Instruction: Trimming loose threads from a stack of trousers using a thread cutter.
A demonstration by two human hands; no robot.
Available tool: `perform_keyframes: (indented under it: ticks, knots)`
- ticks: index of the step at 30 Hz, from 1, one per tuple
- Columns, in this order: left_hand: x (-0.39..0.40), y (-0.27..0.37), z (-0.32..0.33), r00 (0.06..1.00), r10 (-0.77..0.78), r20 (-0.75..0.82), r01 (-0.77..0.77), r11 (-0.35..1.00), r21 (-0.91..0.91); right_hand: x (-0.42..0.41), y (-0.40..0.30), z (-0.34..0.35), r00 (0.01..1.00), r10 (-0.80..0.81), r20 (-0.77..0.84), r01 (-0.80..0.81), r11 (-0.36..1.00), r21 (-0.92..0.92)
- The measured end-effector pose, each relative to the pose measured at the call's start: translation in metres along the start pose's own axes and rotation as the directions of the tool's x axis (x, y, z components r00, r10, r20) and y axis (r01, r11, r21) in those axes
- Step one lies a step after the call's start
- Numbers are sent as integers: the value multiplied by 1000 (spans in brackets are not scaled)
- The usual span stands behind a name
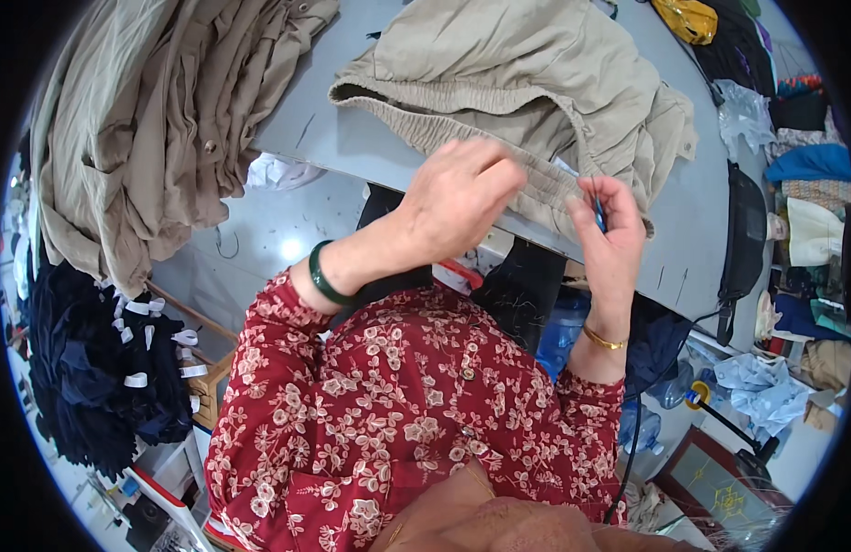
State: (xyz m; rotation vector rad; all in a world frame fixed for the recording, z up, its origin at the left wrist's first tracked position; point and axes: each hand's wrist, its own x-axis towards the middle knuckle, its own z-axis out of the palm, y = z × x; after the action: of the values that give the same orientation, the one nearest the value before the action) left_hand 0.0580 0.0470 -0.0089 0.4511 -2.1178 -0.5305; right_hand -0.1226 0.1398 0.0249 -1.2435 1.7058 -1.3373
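Note:
A pair of beige trousers (pixel 515 55) with a gathered elastic waistband (pixel 460 103) lies on the grey table before me. The waistband's opening faces me, and its near edge runs beneath both hands. My left hand (pixel 460 196), slightly blurred, is bent over this near edge; its fingertips are hidden, so its grip is unclear. At the right end of the waistband, my right hand (pixel 608 217) holds a small tool with a blue handle (pixel 599 212), which looks like thread snips. Its thumb and forefinger are close together at the fabric. Inside the waistband shows a small white label (pixel 563 165).
Beige garments (pixel 156 124) hang in a thick pile over the table's left side. Navy garments (pixel 87 366) with white tags are heaped lower left. A black pouch (pixel 743 241) and a clear plastic bag (pixel 743 114) lie at the grey table's (pixel 681 265) right edge. A black cable (pixel 636 448) hangs beside my right arm.

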Motion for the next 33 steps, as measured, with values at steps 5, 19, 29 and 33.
perform_keyframes:
  ticks: [5,19,29,33]
  knots:
    - [20,-15,25,982,125,139,-157,955,251,4,14,3,998,63,15,-64,998,3]
    - [26,-33,4,780,-547,302,619,608,-497,5,5,2,995,38,89,-8,948,-318]
    - [-5,10,-40,968,-95,231,72,992,106,14,15,7,999,1,54,4,994,-108]
    - [3,-5,-5,997,-73,9,71,987,147,21,13,18,998,24,61,-20,997,-74]
